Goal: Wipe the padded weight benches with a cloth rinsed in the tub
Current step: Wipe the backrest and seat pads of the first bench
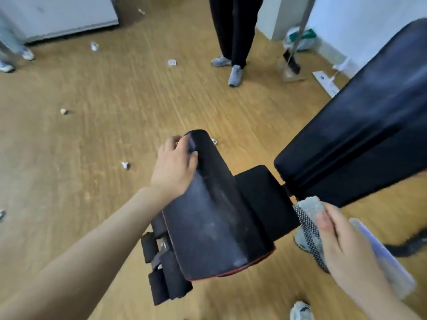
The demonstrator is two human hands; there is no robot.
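Observation:
A black padded bench seat [215, 215] with red piping tilts up in the middle of the view. My left hand [174, 167] grips its raised narrow end, fingers curled over the edge. The long black padded backrest [360, 125] slopes up to the right. My right hand [342, 241] holds a grey cloth [310, 209] with a checked mesh side, bunched at the gap between seat and backrest. Black foam leg rollers [161, 273] hang below the seat. The tub is out of view.
Crumpled paper scraps [172, 62] lie scattered on the wooden floor. A person in dark trousers [233, 38] stands ahead beside a broom and dustpan [291, 65]. A flat mop head [325, 84] lies near the right wall. Another person's shoes [27, 55] show at the far left.

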